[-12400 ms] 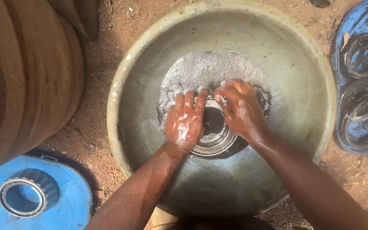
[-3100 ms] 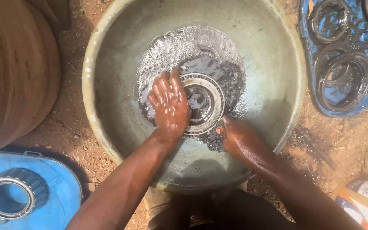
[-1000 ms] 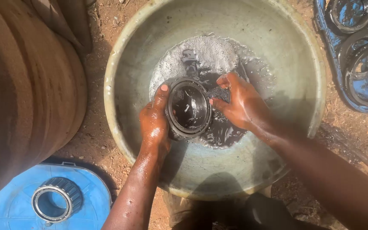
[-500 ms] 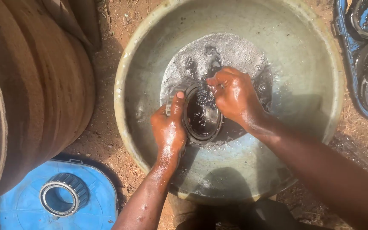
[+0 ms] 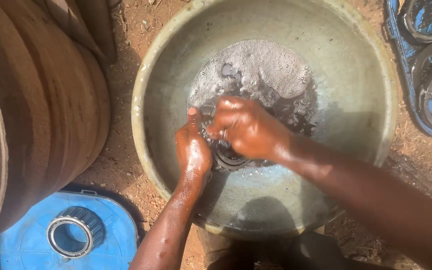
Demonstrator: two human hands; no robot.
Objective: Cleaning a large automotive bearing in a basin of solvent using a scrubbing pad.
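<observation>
The left hand (image 5: 193,148) is wet, thumb up, fingers curled. The right hand (image 5: 246,127) lies across, palm down, touching it. Both forearms are bare.

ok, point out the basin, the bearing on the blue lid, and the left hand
basin (image 5: 371,60): head view, bare inner wall, right side.
bearing on the blue lid (image 5: 51,239): head view, shiny left rim.
left hand (image 5: 192,150): head view, back of hand.

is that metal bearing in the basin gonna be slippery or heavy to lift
Likely slippery: the bearing sits in dark foamy liquid and both the left hand and right hand glisten wet. Probably heavy for its size, being thick metal. Stiff, and apt to roll on edge.
</observation>
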